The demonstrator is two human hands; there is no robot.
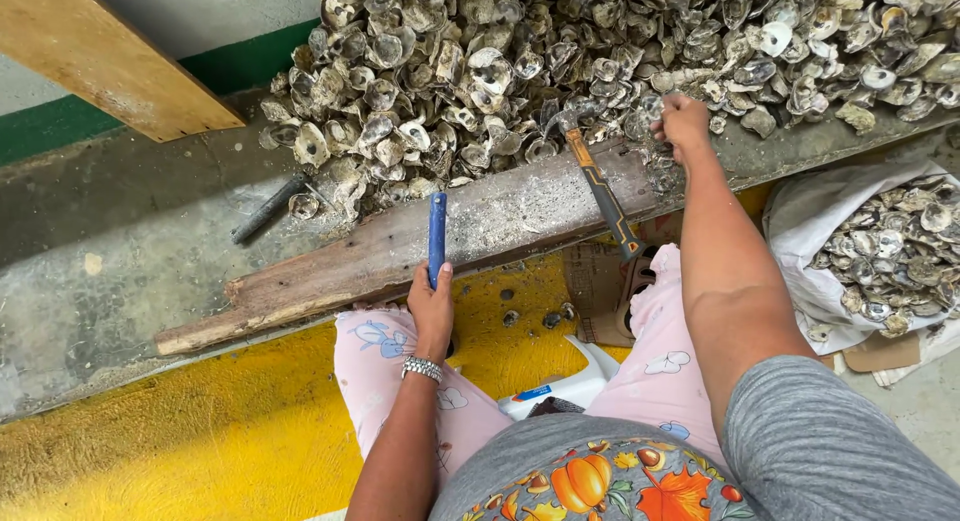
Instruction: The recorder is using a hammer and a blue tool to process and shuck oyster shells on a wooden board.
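1. Oyster shells point(600, 61) are lying in a big grey heap along the concrete ledge point(120, 241), piled right behind the worn wooden plank point(400, 246) that is serving as a work edge.
2. The right hand point(684, 121) is reaching into the front of the heap, fingers closing together on a shell cluster at the plank's far end; I judge this to be the picking step.
3. The left hand point(432, 306) is wrapping around a blue-handled tool point(437, 236), clamped on its lower end, the shaft standing up against the plank.
4. An orange-and-black hammer point(600, 186) is lying loose across the plank, touched by neither hand.
5. A white sack point(810, 241) of shells is sitting open to the person's right.
6. The next move, as I judge it, calls for drawing the picked cluster onto the plank within reach of the blue tool.
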